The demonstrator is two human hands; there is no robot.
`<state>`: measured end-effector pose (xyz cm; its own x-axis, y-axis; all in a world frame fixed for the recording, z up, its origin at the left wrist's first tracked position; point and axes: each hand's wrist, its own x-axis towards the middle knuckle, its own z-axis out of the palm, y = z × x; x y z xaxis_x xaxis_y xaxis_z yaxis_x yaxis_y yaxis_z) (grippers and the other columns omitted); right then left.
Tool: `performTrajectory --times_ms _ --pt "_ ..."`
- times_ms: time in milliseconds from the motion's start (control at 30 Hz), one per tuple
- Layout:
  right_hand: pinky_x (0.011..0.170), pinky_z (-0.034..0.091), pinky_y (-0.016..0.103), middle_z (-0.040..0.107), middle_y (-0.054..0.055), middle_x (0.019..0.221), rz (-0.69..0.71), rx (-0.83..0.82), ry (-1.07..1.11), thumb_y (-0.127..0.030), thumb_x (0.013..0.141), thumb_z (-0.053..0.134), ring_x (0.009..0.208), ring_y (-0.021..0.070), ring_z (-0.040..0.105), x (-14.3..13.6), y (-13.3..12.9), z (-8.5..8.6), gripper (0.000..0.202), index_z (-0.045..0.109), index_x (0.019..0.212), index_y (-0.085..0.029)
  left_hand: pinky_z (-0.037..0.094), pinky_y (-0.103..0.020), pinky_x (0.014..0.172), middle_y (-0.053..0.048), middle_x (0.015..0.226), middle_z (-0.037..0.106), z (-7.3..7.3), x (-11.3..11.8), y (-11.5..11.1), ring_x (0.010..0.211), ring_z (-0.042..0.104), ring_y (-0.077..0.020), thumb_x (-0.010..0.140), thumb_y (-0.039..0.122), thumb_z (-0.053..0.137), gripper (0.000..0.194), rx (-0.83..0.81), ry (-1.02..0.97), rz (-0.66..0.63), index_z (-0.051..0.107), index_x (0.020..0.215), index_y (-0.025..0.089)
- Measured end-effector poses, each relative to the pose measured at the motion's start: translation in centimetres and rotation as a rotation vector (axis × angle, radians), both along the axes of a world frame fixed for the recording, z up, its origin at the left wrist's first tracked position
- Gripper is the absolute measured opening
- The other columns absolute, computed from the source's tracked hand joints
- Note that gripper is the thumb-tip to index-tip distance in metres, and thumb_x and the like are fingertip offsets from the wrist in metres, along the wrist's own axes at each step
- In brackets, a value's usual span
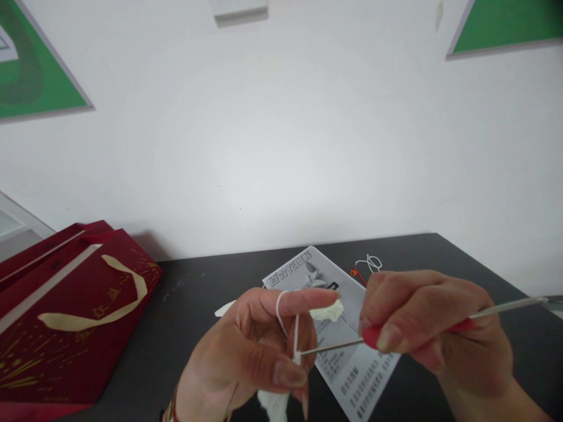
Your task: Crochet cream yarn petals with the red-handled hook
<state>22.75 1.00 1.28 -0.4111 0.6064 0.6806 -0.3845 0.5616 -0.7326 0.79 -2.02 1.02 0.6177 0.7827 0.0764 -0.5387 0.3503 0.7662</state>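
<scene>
My right hand is closed round the red grip of a crochet hook, whose thin metal shaft points left. The hook's tip meets a small loop of white yarn at my left hand. That hand pinches the yarn between thumb and fingers, its index finger stretched out with a strand looped over it. Below the left hand hangs a piece of white crochet work, mostly hidden by the fingers. The hook's far end sticks out past the right hand.
A printed pattern sheet lies on the black table behind my hands, with a pale crocheted piece on it. A white cord loop and a small orange-red item are near the back. Dark red gift bags stand left.
</scene>
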Motion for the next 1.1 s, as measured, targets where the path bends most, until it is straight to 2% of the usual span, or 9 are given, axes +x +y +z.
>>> performTrajectory --times_ms 100,300,467,600,767,867,967,1100 --pt "0.055 0.054 0.028 0.076 0.008 0.075 0.009 -0.034 0.015 -0.030 0.087 0.071 0.061 0.0177 0.069 -0.2 -0.1 0.0 0.015 0.080 0.092 -0.021 0.044 -0.014 0.049 0.003 0.057 0.040 0.0 -0.1 -0.1 0.053 0.039 -0.0080 0.066 0.018 0.079 0.048 0.008 0.014 -0.003 0.076 0.114 0.022" --pt "0.056 0.055 0.028 0.077 0.007 0.078 0.019 0.002 -0.027 -0.028 0.087 0.070 0.062 0.0178 0.069 0.2 -0.2 0.0 0.015 0.080 0.097 -0.024 0.040 -0.014 0.046 0.002 0.056 0.041 -0.5 -0.2 0.2 0.054 0.045 -0.0090 0.066 0.016 0.078 0.048 -0.013 -0.037 -0.079 0.076 0.114 0.021" --pt "0.055 0.055 0.026 0.076 0.011 0.076 0.038 0.096 0.010 -0.030 0.092 0.063 0.059 0.0166 0.069 0.1 0.1 0.2 0.024 0.081 0.094 -0.016 0.037 -0.015 0.045 0.003 0.054 0.043 -0.8 -0.3 0.4 0.050 0.043 -0.0074 0.062 0.011 0.079 0.053 -0.027 -0.045 -0.123 0.075 0.115 0.020" --pt "0.056 0.056 0.021 0.076 0.009 0.072 0.046 -0.032 0.044 -0.022 0.084 0.074 0.059 0.0149 0.069 -0.5 0.0 0.2 0.012 0.081 0.090 -0.015 0.036 -0.015 0.047 0.002 0.056 0.045 -0.5 -0.6 0.3 0.053 0.044 -0.0075 0.064 0.014 0.080 0.049 -0.025 0.013 -0.079 0.076 0.112 0.021" --pt "0.049 0.058 0.020 0.075 0.006 0.070 0.059 -0.259 0.086 -0.023 0.086 0.071 0.055 0.0137 0.069 -0.8 -0.7 -0.3 0.012 0.080 0.093 -0.018 0.038 -0.014 0.048 0.002 0.059 0.048 -0.3 -0.7 -0.1 0.053 0.044 -0.0068 0.070 0.014 0.078 0.048 0.041 0.014 -0.049 0.074 0.117 0.024" --pt "0.049 0.059 0.022 0.075 0.006 0.071 0.039 -0.280 0.086 -0.024 0.085 0.072 0.055 0.0151 0.069 -0.7 -1.1 -0.5 0.012 0.080 0.093 -0.018 0.044 -0.016 0.054 0.000 0.067 0.055 -0.2 -0.8 -0.3 0.062 0.051 -0.0092 0.073 0.016 0.077 0.048 0.080 0.045 -0.032 0.072 0.120 0.027" --pt "0.050 0.060 0.022 0.074 0.006 0.071 0.017 -0.268 0.092 -0.025 0.086 0.071 0.056 0.0150 0.069 -0.8 -1.3 -0.4 0.013 0.080 0.093 -0.020 0.048 -0.018 0.060 0.000 0.069 0.053 0.0 -0.8 -0.5 0.066 0.052 -0.0107 0.075 0.019 0.078 0.049 0.126 0.082 0.024 0.071 0.122 0.030" --pt "0.050 0.059 0.020 0.074 0.005 0.072 0.008 -0.329 0.093 -0.025 0.086 0.071 0.055 0.0135 0.069 -1.0 -1.4 -0.2 0.011 0.079 0.092 -0.022 0.047 -0.018 0.053 0.001 0.069 0.049 0.4 -0.7 -0.7 0.062 0.048 -0.0098 0.074 0.021 0.079 0.045 0.134 0.120 0.080 0.074 0.117 0.032"
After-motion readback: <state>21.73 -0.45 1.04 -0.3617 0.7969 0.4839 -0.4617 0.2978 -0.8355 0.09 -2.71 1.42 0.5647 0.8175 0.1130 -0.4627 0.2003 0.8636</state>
